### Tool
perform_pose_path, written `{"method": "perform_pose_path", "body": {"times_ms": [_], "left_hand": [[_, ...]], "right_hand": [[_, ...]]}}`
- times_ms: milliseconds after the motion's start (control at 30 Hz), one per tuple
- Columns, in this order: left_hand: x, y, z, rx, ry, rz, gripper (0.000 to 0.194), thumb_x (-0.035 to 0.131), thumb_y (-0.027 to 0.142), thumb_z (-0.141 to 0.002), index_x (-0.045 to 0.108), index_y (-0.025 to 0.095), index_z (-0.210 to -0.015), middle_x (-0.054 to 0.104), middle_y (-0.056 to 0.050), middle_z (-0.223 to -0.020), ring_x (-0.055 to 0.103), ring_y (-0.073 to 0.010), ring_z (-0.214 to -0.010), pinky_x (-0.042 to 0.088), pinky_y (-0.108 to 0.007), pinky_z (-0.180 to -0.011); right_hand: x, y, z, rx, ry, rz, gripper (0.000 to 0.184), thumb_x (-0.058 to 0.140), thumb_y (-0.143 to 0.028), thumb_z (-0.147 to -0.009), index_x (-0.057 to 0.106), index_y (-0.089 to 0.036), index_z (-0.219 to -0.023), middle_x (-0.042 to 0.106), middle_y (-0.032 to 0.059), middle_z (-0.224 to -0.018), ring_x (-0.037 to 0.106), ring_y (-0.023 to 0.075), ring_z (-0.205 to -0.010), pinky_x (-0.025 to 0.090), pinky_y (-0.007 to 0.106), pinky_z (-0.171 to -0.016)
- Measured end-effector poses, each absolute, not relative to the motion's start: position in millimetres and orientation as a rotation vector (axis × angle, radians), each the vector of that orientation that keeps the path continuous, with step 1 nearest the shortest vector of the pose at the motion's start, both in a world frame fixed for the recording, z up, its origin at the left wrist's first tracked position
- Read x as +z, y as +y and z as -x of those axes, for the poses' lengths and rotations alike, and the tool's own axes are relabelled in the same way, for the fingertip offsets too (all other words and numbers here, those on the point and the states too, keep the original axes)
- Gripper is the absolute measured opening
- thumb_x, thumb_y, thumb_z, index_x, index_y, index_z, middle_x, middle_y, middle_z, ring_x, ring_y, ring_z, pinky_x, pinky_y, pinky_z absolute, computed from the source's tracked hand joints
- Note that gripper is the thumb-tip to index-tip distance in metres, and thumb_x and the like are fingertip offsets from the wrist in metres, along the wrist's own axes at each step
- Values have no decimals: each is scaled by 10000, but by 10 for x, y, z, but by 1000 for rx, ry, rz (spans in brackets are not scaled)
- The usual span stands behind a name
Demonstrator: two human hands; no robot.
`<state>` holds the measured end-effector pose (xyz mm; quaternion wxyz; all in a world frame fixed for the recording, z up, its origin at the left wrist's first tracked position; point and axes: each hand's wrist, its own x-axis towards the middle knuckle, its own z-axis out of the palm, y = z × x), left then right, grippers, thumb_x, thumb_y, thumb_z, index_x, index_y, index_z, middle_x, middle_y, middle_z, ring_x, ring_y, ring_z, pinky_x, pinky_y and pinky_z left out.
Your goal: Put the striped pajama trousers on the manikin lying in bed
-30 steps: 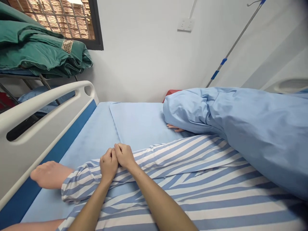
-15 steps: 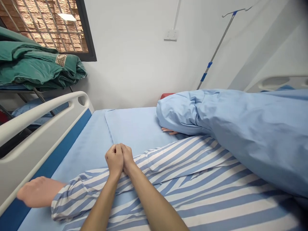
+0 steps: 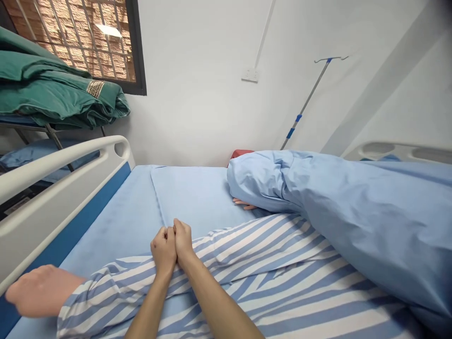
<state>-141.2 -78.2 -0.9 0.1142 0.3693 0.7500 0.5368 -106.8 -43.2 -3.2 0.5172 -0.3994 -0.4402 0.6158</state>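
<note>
My left hand (image 3: 163,248) and my right hand (image 3: 183,240) are both closed, side by side and touching, pressed on the blue-and-white striped trouser leg (image 3: 247,254) of a figure lying on the bed. The fingers curl down at the cloth's upper edge; whether they pinch it is hidden. The figure's bare foot (image 3: 38,289) sticks out of the other trouser leg at the lower left, near the footboard. A second foot (image 3: 243,204) peeks from under the light blue quilt (image 3: 353,202) bundled at the right.
A white and blue footboard (image 3: 60,188) runs along the left. The light blue sheet (image 3: 190,193) covers the mattress. Green folded blankets (image 3: 60,96) lie on a rack at upper left. An IV pole (image 3: 307,99) leans by the far wall; a white side rail (image 3: 399,151) is at right.
My two hands have stayed together on the striped cloth, closing tighter against each other. The view tilted downward and shifted, so the bare foot slid toward the lower left edge.
</note>
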Motion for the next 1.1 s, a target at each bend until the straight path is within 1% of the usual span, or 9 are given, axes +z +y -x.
{"method": "perform_pose_path", "body": {"times_ms": [100,200,300,400,567,767,867,1000,1100], "left_hand": [[-14,-776,1427,1560,2206,-1091,334,390,336,-791,314,188,-501,341,55,-440,317,-94,-493,243,-234,-529],[1,-772,1422,1522,2210,-1126,329,358,320,-797,315,188,-498,344,49,-441,312,-97,-495,232,-238,-523],[4,-768,1409,1478,2226,-1137,320,371,307,-784,294,187,-497,314,50,-442,297,-96,-498,219,-238,-512],[-12,-756,1401,1469,2248,-1128,331,386,327,-784,286,186,-501,291,52,-447,299,-94,-503,219,-237,-512],[-34,-733,1399,1439,2237,-1162,326,392,338,-785,334,184,-503,325,53,-450,323,-94,-513,248,-232,-529],[-40,-744,1402,1404,2193,-1201,327,404,372,-773,386,183,-506,359,50,-461,344,-99,-526,273,-228,-528],[26,-663,1382,1428,2138,-1113,289,435,363,-739,419,182,-515,379,48,-475,352,-101,-529,279,-227,-511],[217,-409,1232,1664,1947,-859,248,463,329,-688,374,190,-503,316,63,-447,304,-86,-465,262,-225,-458],[283,-255,1054,1826,1920,-763,257,456,334,-691,375,189,-494,310,66,-438,309,-83,-450,264,-227,-452]], "right_hand": [[70,-400,1026,1443,-1217,1037,294,423,-359,-748,282,-210,-537,238,-69,-489,255,84,-483,244,212,-431],[287,-363,914,1276,-1514,1056,328,422,-336,-756,286,-199,-492,234,-64,-475,259,82,-485,218,215,-443],[433,-348,794,1107,-1640,997,357,412,-323,-780,267,-192,-482,205,-64,-482,245,76,-477,205,217,-457],[342,-354,725,997,-1667,1026,371,394,-313,-796,248,-189,-479,199,-64,-479,239,76,-472,191,226,-466],[22,-362,714,894,-1728,1141,369,377,-297,-812,322,-180,-467,300,-55,-454,297,84,-474,187,243,-489],[25,-344,696,972,-1661,1122,365,363,-300,-821,351,-178,-477,321,-53,-456,326,87,-476,195,235,-484],[47,-320,691,1061,-1566,1095,362,369,-308,-806,342,-182,-468,313,-54,-447,315,88,-469,209,227,-473],[77,-252,670,1261,-1336,1005,331,385,-326,-767,348,-190,-468,317,-53,-451,312,92,-480,240,215,-465],[102,-196,627,1448,-1093,926,276,417,-329,-723,343,-197,-492,301,-61,-459,279,86,-472,244,210,-444]]}}
